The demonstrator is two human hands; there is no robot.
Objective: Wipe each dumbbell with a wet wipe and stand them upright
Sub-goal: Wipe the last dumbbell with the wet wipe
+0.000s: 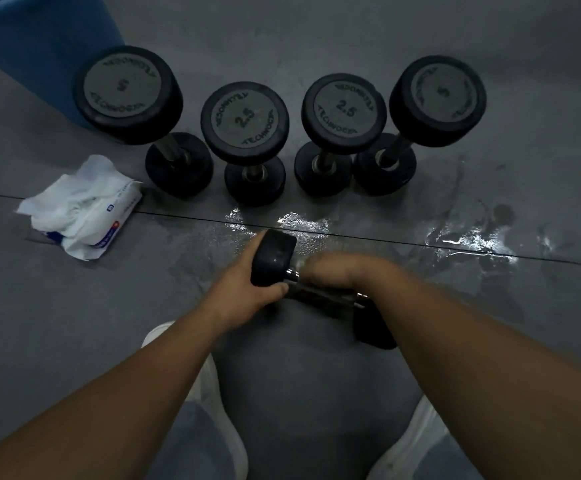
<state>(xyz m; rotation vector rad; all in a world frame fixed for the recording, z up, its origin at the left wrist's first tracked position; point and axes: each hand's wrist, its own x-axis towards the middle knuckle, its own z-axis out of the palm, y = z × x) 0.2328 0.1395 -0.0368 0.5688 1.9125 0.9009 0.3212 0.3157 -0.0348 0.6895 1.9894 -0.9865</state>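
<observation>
Beyond the floor seam (185, 216), four dumbbells (244, 143) stand upright, apparently done. Just this side of it, I hold the fifth dumbbell (320, 289) tilted: left hand (247, 292) clasps its upper head, blurred right hand (341, 268) covers the handle, grip unclear. No wipe visible there.

black rubber dumbbells with grey end discs (244, 125), chrome handle on the lying black dumbbell (320, 292), white wet-wipe pack with blue and red print (85, 209), grey floor mat with shiny wet streaks (490, 209), blue bin (40, 46), white shoes (213, 393).
</observation>
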